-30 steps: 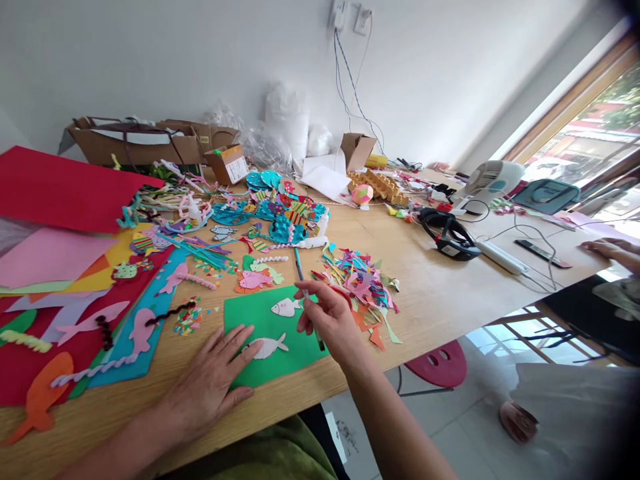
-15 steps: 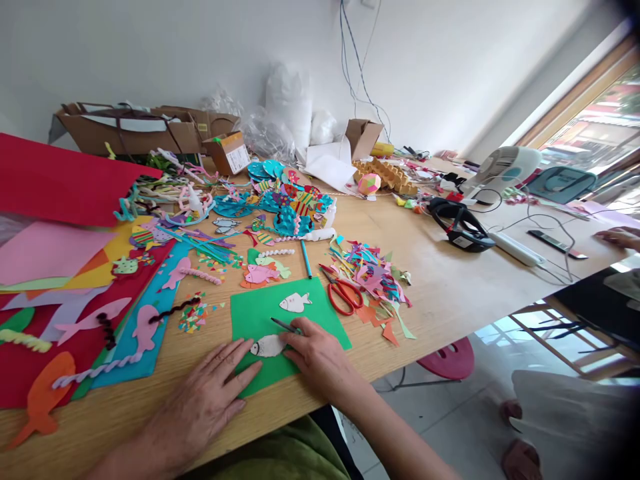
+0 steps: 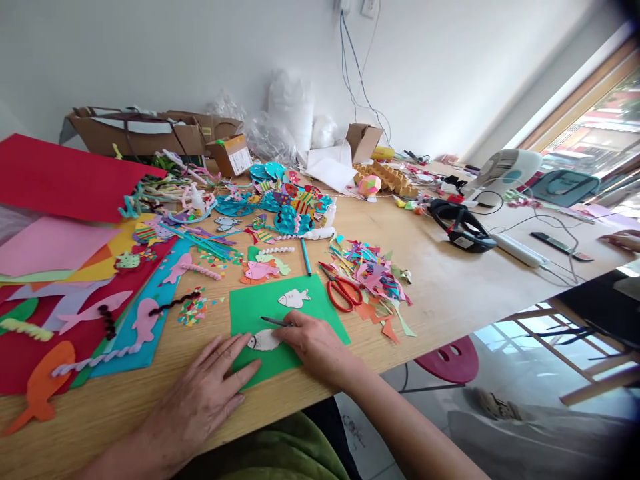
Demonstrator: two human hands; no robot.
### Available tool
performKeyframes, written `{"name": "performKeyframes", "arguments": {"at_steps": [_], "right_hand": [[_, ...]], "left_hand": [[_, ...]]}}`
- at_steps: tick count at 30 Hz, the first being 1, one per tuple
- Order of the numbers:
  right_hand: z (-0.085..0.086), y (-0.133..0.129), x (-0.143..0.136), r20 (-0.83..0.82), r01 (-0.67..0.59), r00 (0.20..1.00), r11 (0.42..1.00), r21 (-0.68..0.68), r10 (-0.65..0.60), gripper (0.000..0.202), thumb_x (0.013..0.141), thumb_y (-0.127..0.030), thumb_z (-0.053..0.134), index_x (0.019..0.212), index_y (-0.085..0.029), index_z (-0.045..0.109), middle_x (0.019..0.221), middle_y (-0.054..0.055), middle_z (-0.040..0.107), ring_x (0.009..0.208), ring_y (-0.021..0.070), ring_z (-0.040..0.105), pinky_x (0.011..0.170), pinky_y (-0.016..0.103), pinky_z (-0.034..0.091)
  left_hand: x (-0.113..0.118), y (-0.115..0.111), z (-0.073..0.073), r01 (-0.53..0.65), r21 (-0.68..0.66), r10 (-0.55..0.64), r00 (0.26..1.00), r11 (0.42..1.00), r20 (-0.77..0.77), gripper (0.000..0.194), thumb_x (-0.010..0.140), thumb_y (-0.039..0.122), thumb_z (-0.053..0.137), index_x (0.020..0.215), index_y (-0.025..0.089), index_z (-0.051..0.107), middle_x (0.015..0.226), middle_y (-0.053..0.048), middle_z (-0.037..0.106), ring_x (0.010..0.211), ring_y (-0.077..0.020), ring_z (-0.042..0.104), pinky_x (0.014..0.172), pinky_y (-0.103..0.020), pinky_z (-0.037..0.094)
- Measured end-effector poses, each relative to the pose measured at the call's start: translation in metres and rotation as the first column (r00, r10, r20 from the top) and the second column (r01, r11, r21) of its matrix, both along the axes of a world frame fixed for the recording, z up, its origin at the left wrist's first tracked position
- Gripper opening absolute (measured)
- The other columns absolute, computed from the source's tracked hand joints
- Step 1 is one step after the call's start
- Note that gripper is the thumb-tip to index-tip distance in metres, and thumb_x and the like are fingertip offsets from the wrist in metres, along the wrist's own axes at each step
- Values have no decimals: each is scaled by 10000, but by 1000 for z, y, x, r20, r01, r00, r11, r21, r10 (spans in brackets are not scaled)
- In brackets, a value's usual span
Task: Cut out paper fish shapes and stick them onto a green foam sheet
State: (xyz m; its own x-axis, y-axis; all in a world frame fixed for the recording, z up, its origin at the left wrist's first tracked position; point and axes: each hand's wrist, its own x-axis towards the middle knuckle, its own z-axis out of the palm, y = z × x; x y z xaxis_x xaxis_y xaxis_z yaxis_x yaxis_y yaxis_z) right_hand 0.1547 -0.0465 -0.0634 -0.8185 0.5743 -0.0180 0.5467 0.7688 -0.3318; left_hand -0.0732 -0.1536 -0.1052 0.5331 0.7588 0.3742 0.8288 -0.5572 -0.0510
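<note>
Now your right hand (image 3: pixel 317 345) pinches the dark pen (image 3: pixel 274 322) over the near white fish (image 3: pixel 264 341) on the green sheet (image 3: pixel 250 301); your left hand (image 3: pixel 209 385) lies spread at the sheet's near-left corner. Better press this one steadily, so nothing slides under the strokes.

White fish (image 3: pixel 265 341) flat on green sheet (image 3: pixel 253 305)

Olive green garment (image 3: pixel 270 453), kinda soft and velvety-looking with loose folds, plus some black cloth (image 3: pixel 330 427) peeking out along its right edge, maybe trousers, can't really tell. Forearms (image 3: pixel 410 423) are bare, same for the left hand (image 3: pixel 207 385) and right hand (image 3: pixel 317 347), fingers slim-ish.
</note>
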Motion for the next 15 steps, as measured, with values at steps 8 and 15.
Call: {"name": "performKeyframes", "arguments": {"at_steps": [8, 15], "right_hand": [[-6, -5, 2, -8, -38, 999, 997, 62, 38, 354, 914, -102, 445, 1176, -242, 638, 1140, 64, 624, 982, 223, 602, 796, 274, 455], [-8, -7, 0, -11, -97, 995, 991, 96, 98, 352, 882, -86, 490, 1159, -237, 646, 1097, 54, 636, 900, 199, 599, 747, 262, 445]], "left_hand": [[-6, -16, -7, -24, -11, 24, 999, 1000, 22, 414, 929, 173, 417, 1305, 300, 533, 1384, -43, 512, 1267, -209, 456, 1061, -350, 394], [-2, -19, -3, -27, 10, 27, 1000, 1000, 5, 400, 935, 161, 389, 1289, 259, 547, 1392, -82, 502, 1278, -220, 448, 1041, -357, 416]]}}
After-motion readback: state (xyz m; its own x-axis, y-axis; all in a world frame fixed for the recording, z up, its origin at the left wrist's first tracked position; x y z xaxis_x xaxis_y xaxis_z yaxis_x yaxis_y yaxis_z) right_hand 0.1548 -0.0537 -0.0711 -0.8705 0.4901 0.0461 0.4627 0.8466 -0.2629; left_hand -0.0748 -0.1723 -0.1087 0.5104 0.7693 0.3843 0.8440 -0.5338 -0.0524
